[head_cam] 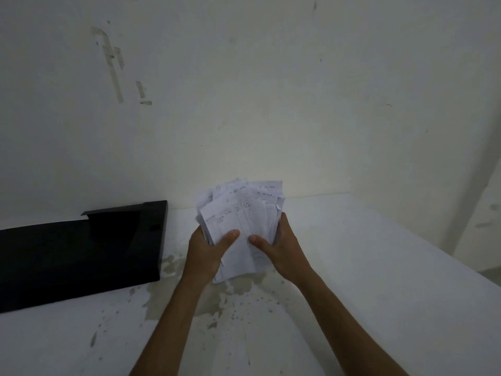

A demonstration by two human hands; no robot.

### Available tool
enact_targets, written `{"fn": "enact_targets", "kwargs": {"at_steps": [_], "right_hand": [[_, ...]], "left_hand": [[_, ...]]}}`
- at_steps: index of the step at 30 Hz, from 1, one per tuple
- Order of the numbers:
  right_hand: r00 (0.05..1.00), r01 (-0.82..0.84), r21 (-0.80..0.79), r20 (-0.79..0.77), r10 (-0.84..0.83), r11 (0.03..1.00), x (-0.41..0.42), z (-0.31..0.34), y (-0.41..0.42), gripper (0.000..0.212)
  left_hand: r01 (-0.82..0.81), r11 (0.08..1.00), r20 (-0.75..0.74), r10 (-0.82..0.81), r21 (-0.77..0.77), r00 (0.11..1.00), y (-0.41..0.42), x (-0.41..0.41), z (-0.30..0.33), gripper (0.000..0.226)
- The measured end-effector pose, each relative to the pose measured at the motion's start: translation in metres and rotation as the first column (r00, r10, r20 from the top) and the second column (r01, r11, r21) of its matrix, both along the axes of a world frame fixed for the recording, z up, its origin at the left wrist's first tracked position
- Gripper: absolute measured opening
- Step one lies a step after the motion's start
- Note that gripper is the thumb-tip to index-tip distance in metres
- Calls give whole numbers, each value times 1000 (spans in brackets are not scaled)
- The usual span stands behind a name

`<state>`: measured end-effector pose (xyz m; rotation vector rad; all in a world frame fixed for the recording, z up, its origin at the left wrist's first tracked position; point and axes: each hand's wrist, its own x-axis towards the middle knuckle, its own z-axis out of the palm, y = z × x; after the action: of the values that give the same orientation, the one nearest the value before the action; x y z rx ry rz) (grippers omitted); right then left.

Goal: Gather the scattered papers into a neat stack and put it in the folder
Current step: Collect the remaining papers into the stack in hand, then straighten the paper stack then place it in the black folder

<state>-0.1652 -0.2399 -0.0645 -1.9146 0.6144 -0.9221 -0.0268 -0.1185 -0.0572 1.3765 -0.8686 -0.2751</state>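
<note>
A bundle of white papers [238, 210] with faint handwriting stands roughly upright over the white table [366, 253], its sheets uneven and fanned at the top. My left hand [206, 253] grips its left side, thumb across the front sheet. My right hand [282, 248] grips its right side, thumb on the front too. The lower edge of the bundle is near or on the table; contact is unclear. A black folder [81, 253] lies open on the table to the left, apart from the papers.
A pale wall [244, 104] rises right behind the table. The tabletop shows grey stains and chipped paint in front of my hands. The table's right edge runs diagonally at the far right.
</note>
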Motion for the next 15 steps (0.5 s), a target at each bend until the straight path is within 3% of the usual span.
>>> {"fn": "enact_targets", "kwargs": {"at_steps": [5,8,12,15], "right_hand": [[994,-65,71,-87,71,995,1,-20,1,61],[993,-73,86,-82,80,994,0,-24,-3,71],[999,-25,49,-43,27,999,0,-12,0,78],[999,-25,18,-22,25,1000,1,-8,1,79]], "left_hand": [[75,992,-21,-73,97,997,4,9,-21,61],[69,990,-21,-67,122,998,5,10,-24,83],[9,998,-5,-9,68,1000,4,7,-10,62],[-2,999,18,1,49,1000,6,7,-3,68]]}}
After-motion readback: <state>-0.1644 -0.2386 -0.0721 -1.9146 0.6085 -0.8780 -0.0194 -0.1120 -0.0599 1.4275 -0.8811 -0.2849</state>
